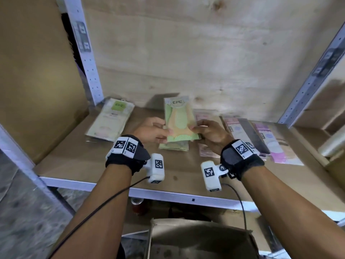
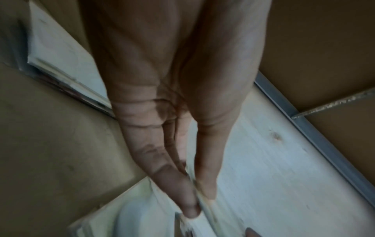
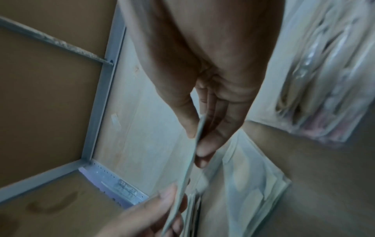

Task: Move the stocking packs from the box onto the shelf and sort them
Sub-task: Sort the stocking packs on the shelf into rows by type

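A green and peach stocking pack (image 1: 179, 120) marked ENE is held tilted above the shelf board (image 1: 89, 161). My left hand (image 1: 155, 130) pinches its left edge and my right hand (image 1: 204, 130) pinches its right edge. In the left wrist view the left hand (image 2: 199, 203) grips the pack's edge (image 2: 205, 224) between thumb and fingers. The right wrist view shows the right hand (image 3: 198, 141) pinching the thin pack (image 3: 182, 189) edge-on. Under it lies a pile of like green packs (image 1: 174, 145). The cardboard box (image 1: 201, 240) stands open below the shelf.
A pale pack with a green label (image 1: 111, 120) lies at the shelf's left. Pink and dark packs (image 1: 259, 135) are spread at the right. White steel uprights (image 1: 84, 49) frame the bay, with a plywood back wall (image 1: 205, 53). A jar (image 1: 137, 205) stands under the shelf.
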Available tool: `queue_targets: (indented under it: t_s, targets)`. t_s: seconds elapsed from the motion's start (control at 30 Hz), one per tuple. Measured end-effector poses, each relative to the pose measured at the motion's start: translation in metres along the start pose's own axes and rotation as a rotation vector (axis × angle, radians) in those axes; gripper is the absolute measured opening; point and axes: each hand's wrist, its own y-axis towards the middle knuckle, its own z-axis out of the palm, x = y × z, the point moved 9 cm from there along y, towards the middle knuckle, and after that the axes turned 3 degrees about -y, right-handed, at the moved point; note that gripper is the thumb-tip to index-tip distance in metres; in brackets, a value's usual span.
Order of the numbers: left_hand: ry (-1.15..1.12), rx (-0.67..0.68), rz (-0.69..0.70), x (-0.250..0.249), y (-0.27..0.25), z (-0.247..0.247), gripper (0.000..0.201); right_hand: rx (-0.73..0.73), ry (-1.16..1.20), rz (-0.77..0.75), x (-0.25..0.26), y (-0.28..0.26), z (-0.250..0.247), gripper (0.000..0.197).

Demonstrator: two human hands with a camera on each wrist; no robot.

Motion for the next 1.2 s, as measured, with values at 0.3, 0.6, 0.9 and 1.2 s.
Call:
queue_targets:
  t_s: [0.3, 0.6, 0.9, 1.2]
  targets:
    - [0.189, -0.116, -0.037, 0.018, 0.032, -0.019, 0.035, -0.091, -0.803, 0.101, 0.003, 0.047, 0.008, 0.023]
    - [0.332, -0.205, -0.091, 0.033, 0.044, -0.021, 0.027, -0.056, -0.98, 0.214, -0.003, 0.054, 0.024, 0.058]
    - [0.422, -0.214, -0.095, 0.03, 0.039, -0.018, 0.029, -0.047, -1.079, 0.212, -0.004, 0.048, 0.029, 0.05]
    - [0.469, -0.218, -0.095, 0.027, 0.036, -0.017, 0.036, -0.028, -1.162, 0.182, -0.001, 0.048, 0.035, 0.049]
